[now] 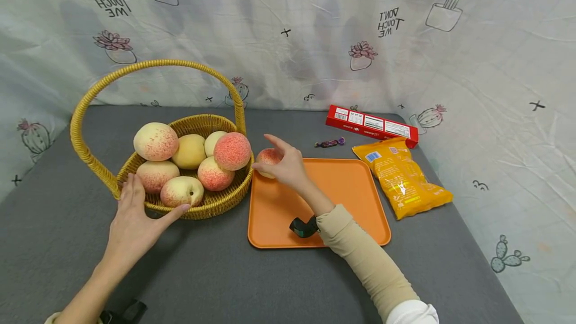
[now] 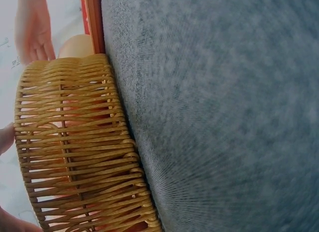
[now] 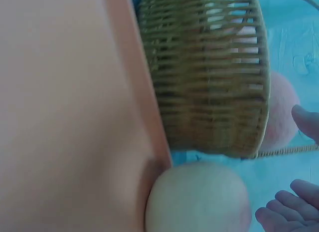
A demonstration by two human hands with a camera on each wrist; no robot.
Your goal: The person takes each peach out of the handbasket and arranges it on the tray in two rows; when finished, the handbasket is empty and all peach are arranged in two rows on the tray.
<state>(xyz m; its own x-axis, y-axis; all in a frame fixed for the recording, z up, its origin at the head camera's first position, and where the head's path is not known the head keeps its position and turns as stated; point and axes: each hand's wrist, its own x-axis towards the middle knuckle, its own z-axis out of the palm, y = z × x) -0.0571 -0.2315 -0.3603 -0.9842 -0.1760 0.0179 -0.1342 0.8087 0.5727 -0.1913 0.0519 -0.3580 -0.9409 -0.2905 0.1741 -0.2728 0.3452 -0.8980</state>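
Observation:
A yellow wicker basket [image 1: 220, 204] with a tall arched handle holds several peaches [image 1: 182, 191], some pale with red speckles, one plain yellow [image 1: 189, 152]. My left hand [image 1: 135, 219] rests at the basket's near left rim, fingers extended and thumb reaching along the front edge. In the left wrist view, fingertips [image 2: 6, 137] show at that rim. My right hand [image 1: 285, 166] is over a single peach [image 1: 268, 156] at the left end of an orange tray [image 1: 342, 189]. Its thumb and fingers are spread apart, and the right wrist view shows them away from this peach [image 3: 199, 202].
Right of the tray lies an orange snack bag [image 1: 402, 179]. Behind it is a long red box [image 1: 371, 125], with a wrapped candy [image 1: 330, 142] nearby. The basket's tall handle [image 1: 157, 63] arches above the fruit. A patterned cloth [image 1: 288, 39] hangs behind the grey table [image 1: 216, 274].

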